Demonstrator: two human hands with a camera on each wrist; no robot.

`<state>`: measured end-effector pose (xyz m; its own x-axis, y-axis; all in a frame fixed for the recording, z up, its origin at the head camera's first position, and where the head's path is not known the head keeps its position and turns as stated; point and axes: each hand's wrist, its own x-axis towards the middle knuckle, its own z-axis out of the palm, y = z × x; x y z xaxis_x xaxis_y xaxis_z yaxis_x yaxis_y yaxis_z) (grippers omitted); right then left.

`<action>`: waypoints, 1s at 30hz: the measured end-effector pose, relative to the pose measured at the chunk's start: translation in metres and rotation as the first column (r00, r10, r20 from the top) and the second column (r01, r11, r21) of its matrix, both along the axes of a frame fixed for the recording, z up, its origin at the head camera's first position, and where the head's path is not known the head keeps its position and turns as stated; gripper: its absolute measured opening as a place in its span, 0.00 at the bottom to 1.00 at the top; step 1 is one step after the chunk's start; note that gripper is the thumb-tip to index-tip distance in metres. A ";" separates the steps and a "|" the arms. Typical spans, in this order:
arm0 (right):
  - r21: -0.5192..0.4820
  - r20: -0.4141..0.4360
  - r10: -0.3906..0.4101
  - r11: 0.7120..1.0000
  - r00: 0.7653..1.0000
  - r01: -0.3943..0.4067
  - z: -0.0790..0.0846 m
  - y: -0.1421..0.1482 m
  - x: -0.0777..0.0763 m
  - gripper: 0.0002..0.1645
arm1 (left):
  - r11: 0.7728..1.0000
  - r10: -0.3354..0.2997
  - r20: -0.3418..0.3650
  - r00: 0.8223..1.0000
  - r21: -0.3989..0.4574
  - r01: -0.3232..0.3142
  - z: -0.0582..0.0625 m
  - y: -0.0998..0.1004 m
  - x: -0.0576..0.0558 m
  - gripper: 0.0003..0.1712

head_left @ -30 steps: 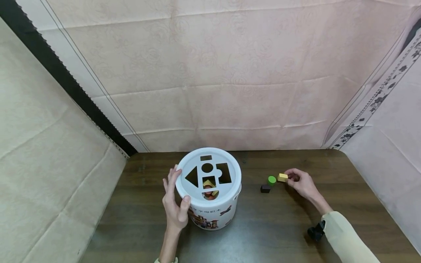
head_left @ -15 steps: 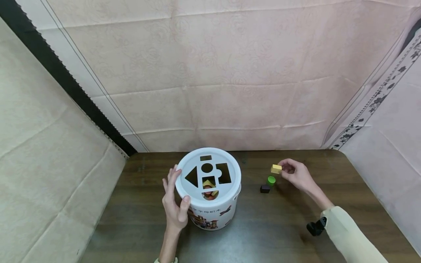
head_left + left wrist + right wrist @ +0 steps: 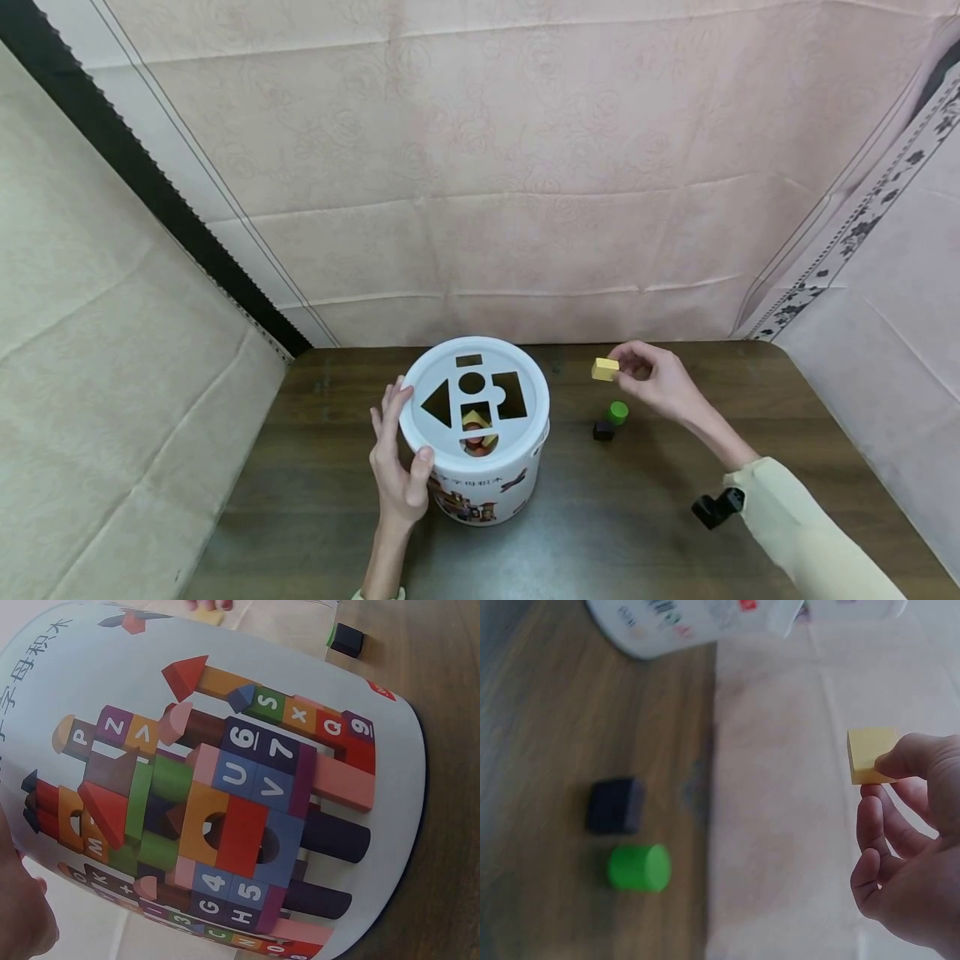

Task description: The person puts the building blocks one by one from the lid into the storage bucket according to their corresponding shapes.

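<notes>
A white bucket (image 3: 517, 483) with printed pictures of letter blocks stands on the table, under a pale blue lid (image 3: 438, 367) pierced with shaped holes. My left hand (image 3: 397, 467) holds its left side, fingers along the lid's rim and thumb at the front. Between thumb and fingertips, my right hand (image 3: 660, 385) pinches a yellow block (image 3: 604, 369), raised above the table to the right of the bucket. In the right wrist view the yellow block (image 3: 870, 755) shows a squarish face. Below that hand lie a green cylinder block (image 3: 618, 412) and a black block (image 3: 603, 431), close together.
Several blocks (image 3: 476, 429) show inside the bucket through the lid's holes. The wooden table (image 3: 315, 500) ends at a cloth backdrop (image 3: 562, 250) behind, with cloth on both sides. A black wrist device (image 3: 717, 507) sits at the right cuff.
My right hand has lifted the yellow block from beside the green cylinder block and carried it leftward and away from me. The left hand and the bucket stay put.
</notes>
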<state>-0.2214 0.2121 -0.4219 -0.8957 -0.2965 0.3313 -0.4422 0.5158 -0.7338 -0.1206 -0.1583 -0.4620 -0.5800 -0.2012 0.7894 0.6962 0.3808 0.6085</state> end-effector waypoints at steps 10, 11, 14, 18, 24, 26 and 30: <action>-0.029 -0.053 0.102 0.994 0.993 -0.103 0.037 -0.037 0.006 0.14 | 1.000 -0.004 0.000 1.000 0.001 0.004 0.000 0.000 0.000 0.39; -0.034 -0.053 0.112 0.993 0.992 -0.114 0.041 -0.041 0.007 0.14 | 1.000 -0.004 0.001 1.000 0.001 0.004 0.000 0.000 0.000 0.39; -0.055 -0.041 0.140 0.988 0.989 -0.142 0.051 -0.053 0.009 0.14 | 1.000 -0.004 -0.001 1.000 0.004 0.004 0.000 0.000 0.000 0.39; -0.069 -0.022 0.175 0.982 0.984 -0.176 0.065 -0.070 0.012 0.14 | 1.000 -0.001 -0.003 1.000 0.003 0.001 0.000 0.000 0.000 0.39; -0.053 -0.032 0.222 0.973 0.975 -0.223 0.075 -0.093 0.011 0.14 | 1.000 -0.003 -0.004 1.000 -0.003 0.003 0.000 0.001 0.000 0.39; -0.043 -0.044 0.232 0.971 0.972 -0.234 0.076 -0.100 0.010 0.14 | 1.000 -0.002 0.001 1.000 -0.003 0.002 0.001 0.001 0.000 0.38; -0.026 -0.070 0.258 0.965 0.964 -0.260 0.076 -0.115 0.005 0.13 | 1.000 0.003 0.013 1.000 0.002 -0.003 0.001 0.001 0.001 0.38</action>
<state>-0.2164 0.0970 -0.3455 -0.7660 -0.5030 0.4003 -0.6047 0.3524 -0.7143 -0.1192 -0.1573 -0.4612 -0.5895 -0.2046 0.7814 0.6872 0.3813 0.6183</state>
